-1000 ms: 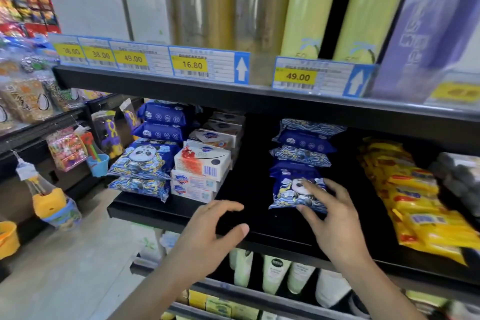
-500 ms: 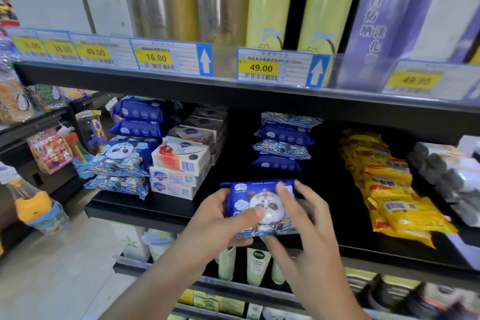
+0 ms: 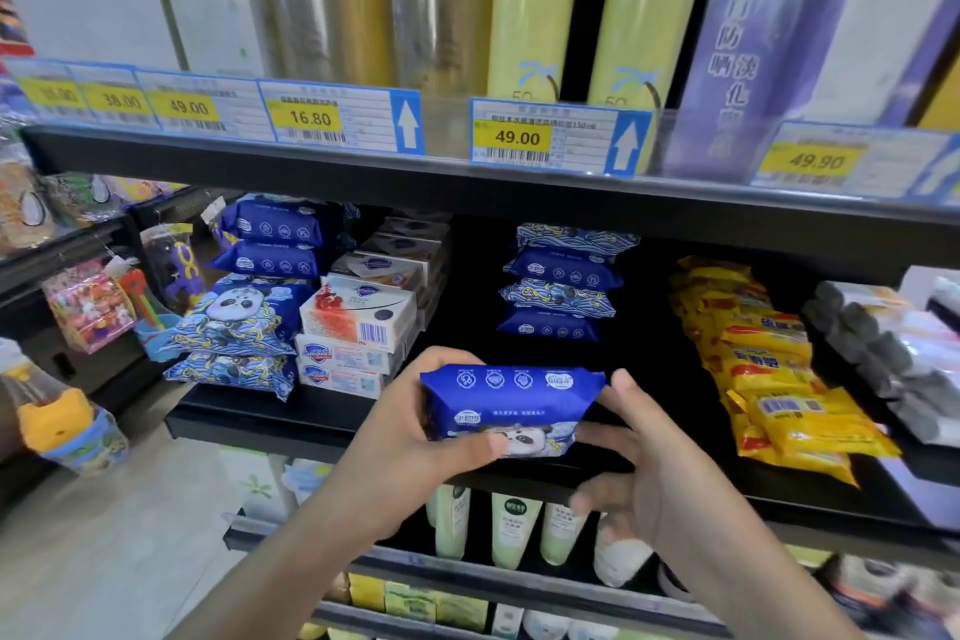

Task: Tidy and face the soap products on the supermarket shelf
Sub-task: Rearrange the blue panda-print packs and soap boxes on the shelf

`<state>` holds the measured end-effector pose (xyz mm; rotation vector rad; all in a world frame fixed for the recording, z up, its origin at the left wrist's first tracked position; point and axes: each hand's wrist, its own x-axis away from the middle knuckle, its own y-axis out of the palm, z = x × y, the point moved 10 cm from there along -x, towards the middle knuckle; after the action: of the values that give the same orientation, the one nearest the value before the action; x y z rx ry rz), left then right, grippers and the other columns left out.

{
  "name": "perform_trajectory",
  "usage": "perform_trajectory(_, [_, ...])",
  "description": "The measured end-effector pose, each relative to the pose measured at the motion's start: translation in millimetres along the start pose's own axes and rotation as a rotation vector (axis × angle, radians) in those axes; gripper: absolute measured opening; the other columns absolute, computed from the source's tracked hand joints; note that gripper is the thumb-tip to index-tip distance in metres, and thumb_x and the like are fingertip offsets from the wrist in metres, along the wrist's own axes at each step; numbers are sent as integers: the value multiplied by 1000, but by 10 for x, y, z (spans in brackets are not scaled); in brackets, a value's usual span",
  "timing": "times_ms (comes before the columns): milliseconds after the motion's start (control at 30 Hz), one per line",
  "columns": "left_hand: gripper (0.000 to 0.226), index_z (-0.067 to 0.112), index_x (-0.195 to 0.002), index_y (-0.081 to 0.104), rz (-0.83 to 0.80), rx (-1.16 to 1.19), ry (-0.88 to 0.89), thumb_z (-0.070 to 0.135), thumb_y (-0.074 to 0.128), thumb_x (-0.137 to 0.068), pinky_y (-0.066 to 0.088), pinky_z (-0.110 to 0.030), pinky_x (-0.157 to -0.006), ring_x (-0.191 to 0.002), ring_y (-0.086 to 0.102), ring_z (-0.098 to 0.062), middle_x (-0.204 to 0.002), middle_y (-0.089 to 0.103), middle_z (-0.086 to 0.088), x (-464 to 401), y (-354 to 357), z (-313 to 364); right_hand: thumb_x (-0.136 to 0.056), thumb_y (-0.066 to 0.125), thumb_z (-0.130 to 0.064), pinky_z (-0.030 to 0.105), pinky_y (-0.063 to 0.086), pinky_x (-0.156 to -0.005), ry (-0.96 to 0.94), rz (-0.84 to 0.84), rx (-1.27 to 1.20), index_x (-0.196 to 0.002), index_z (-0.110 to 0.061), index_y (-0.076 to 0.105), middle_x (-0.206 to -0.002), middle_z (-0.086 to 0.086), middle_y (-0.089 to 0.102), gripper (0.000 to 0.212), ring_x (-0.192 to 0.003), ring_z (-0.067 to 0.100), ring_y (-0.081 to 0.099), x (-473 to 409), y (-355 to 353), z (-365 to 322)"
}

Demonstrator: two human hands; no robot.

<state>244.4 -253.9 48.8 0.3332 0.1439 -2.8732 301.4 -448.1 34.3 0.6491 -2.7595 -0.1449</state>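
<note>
Head view: both hands hold one blue panda soap pack just above front edge of black shelf, in the gap btwn stacks. Left hand grips pack's left end, thumb across the lower front; right hand grips right end w/ fingers curled round it. Pack tilted, top face w/ white icons toward camera. Behind it, stack of same blue packs. Left: white soap boxes beside more panda packs. Right: yellow packs. Price tags on shelf edge above.

Blue panda soap pack tilted, held above shelf edge
</note>
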Motion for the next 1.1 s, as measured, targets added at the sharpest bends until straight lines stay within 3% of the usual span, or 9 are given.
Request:
perform_trajectory(100, [50,28,-117,65,-34,-58,57,13,89,-76,56,-29,-85,-97,69,-17,-109,71,0,8,11,33,-76,66,-75,35,57,-56,83,-153,-52,-126,-37,69,-121,2,75,63,-82,35,72,-3,147,35])
perform_trajectory(233, [51,27,-123,63,-65,-140,106,15,86,-78,58,-42,-92,-108,70,-22,-125,70,0,33,47,26,-76,70,-74,36,62,-64,95,-181,-38,-121,-35,73,-119,9,76,60,-97,36,76,-51,203,75])
perform_trajectory(333, [50,31,-122,65,-63,-198,147,19,84,-78,59,-35,-92,-113,68,-23,-129,69,3,51,60,44,-74,78,-70,33,62,-68,60,-201,12,-110,-35,78,-115,10,77,51,-98,33,77,-72,274,70])
perform_trajectory(533, [58,41,-124,65,-10,-252,148,18,86,-74,51,-48,-108,-133,57,-18,-136,64,13,82,28,18,-67,86,-40,29,63,-70,-5,-173,-26,-103,-23,81,-107,13,78,40,-94,30,78,-137,277,77])
perform_trajectory(600, [74,47,-137,57,18,-267,131,17,86,-75,47,-45,-112,-138,53,-14,-144,58,15,93,-15,0,-63,89,-36,29,63,-69,-25,-144,-52,-104,-20,81,-107,12,78,44,-95,27,78,-151,254,81])
perform_trajectory(733, [97,61,-149,37,47,-262,81,2,81,-86,41,-17,-111,-145,39,6,-147,49,32,120,-156,-115,-55,90,-36,31,63,-68,-98,-83,-57,-107,-25,80,-106,3,78,54,-100,16,76,-146,171,45])
perform_trajectory(867, [78,54,-134,55,172,-62,-110,-15,58,-97,52,-27,-100,-130,59,-4,-138,63,18,96,-367,-319,-55,89,-36,32,64,-73,-194,-84,-33,-109,-31,79,-113,-2,76,55,-104,16,75,-103,140,-56])
perform_trajectory(1000, [26,29,-128,68,186,220,-443,32,62,-103,62,-38,-78,-102,77,-19,-115,79,1,129,-309,-532,-55,88,-39,31,64,-75,-311,-90,24,-109,-40,77,-107,-10,76,55,-103,14,75,-49,156,-145])
perform_trajectory(1100, [63,22,-122,72,48,302,-570,64,82,-76,64,-41,-74,-94,79,-24,-102,79,-8,189,-116,-550,-61,88,-40,36,64,-80,-398,-83,111,-117,-44,71,-115,-11,73,59,-109,16,72,-16,168,-172])
